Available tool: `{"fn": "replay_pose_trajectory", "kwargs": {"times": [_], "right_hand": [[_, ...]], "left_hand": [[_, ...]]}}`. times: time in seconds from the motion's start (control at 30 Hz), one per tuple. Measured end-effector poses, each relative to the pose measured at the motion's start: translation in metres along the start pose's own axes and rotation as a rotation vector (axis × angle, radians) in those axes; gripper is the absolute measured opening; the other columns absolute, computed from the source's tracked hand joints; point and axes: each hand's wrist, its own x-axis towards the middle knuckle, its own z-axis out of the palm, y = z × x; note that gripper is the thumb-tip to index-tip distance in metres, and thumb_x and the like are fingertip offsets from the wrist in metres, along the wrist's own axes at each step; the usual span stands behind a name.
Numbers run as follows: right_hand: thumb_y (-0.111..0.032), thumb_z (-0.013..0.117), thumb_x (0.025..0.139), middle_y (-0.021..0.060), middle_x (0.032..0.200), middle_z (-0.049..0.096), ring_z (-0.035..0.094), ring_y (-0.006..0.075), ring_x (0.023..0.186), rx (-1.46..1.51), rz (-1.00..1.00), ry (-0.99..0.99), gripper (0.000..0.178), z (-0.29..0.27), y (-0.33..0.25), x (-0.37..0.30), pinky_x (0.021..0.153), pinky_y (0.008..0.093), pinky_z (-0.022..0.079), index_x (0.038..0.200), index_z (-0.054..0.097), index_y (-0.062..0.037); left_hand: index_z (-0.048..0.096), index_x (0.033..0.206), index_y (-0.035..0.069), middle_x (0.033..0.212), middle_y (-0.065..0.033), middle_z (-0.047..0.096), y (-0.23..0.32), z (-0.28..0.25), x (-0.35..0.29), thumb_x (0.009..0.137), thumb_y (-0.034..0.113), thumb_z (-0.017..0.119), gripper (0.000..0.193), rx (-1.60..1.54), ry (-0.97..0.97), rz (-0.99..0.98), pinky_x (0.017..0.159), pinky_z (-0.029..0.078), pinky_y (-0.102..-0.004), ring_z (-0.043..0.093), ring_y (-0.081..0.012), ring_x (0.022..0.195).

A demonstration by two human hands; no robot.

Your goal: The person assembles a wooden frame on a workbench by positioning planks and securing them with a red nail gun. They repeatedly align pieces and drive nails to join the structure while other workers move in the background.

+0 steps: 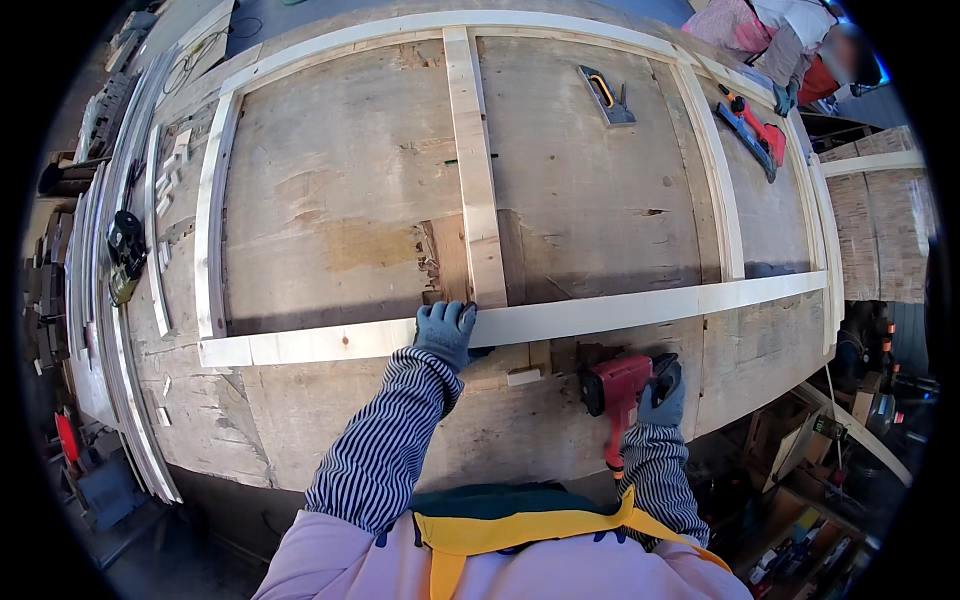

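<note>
A large frame of pale wooden strips lies flat on a plywood worktop. My left hand [446,332], in a grey-blue glove, grips the near rail [620,306] where it meets the middle crosspiece [472,180]; its fingers fold over the top edge. To the right, on the near side of that rail, my right hand [662,398] is closed around the handle of a red nail gun [614,388]. The tool is apart from the rail, and an orange fitting shows at its lower end. A small wood block [523,377] lies between my hands.
A second red nail gun [755,138] lies at the frame's far right, near a co-worker's gloved hand [786,98]. A manual staple gun [606,96] rests inside the frame. Long strips [140,300] and a dark tool [126,250] are at left. The plywood worktop [340,200] has torn patches.
</note>
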Motion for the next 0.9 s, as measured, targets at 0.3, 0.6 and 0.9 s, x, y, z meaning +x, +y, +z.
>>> {"fn": "replay_pose_trajectory", "kwargs": {"times": [0.3, 0.6, 0.9], "right_hand": [[-0.029, 0.074, 0.075, 0.0257, 0.139, 0.040, 0.045, 0.0382, 0.124, -0.103, 0.381, -0.561, 0.109, 0.002, 0.016, -0.057, 0.106, 0.0407, 0.035, 0.149, -0.003, -0.0086], [-0.022, 0.072, 0.066, 0.0280, 0.123, 0.052, 0.059, 0.0367, 0.105, -0.151, 0.238, -0.512, 0.114, -0.013, 0.014, -0.047, 0.095, 0.0392, 0.045, 0.148, -0.005, -0.0084], [0.000, 0.067, 0.073, 0.0183, 0.080, 0.064, 0.067, 0.0287, 0.073, 0.828, -0.111, -0.797, 0.045, -0.149, -0.153, -0.006, 0.069, 0.0396, 0.055, 0.114, 0.048, 0.0039]], "left_hand": [[0.042, 0.135, 0.010, 0.133, -0.0097, 0.044, 0.002, -0.006, -0.003, 0.072, 0.069, 0.062, 0.088, 0.059, -0.093, -0.090, 0.105, 0.025, -0.0436, 0.038, -0.0262, 0.125], [0.043, 0.134, 0.010, 0.129, -0.0076, 0.046, -0.002, -0.013, 0.002, 0.074, 0.070, 0.059, 0.087, 0.022, -0.129, -0.061, 0.103, 0.026, -0.0462, 0.039, -0.0242, 0.122], [0.049, 0.124, 0.012, 0.118, -0.0088, 0.051, -0.010, 0.006, -0.003, 0.069, 0.060, 0.068, 0.075, -0.116, 0.102, 0.008, 0.097, 0.031, -0.0492, 0.045, -0.0285, 0.113]]}}
